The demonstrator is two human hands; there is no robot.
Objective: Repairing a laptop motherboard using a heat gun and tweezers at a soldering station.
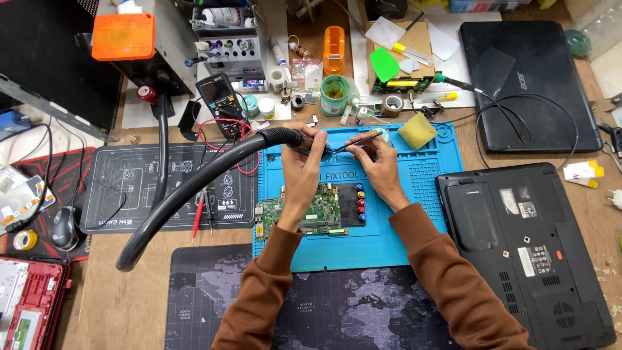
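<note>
Tweezers (355, 140) pinched in right hand (382, 162); left hand (304, 165) grips black hose (194, 188) nozzle above green circuit board (304, 217)

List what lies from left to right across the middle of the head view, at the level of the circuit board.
Computer mouse → dark grey mat → black hose → green circuit board on the blue mat → upturned black laptop.

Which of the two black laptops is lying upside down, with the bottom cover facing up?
The nearer laptop, at lower right beside the blue mat: its vents and labels show. The far laptop shows a smooth lid.
</note>
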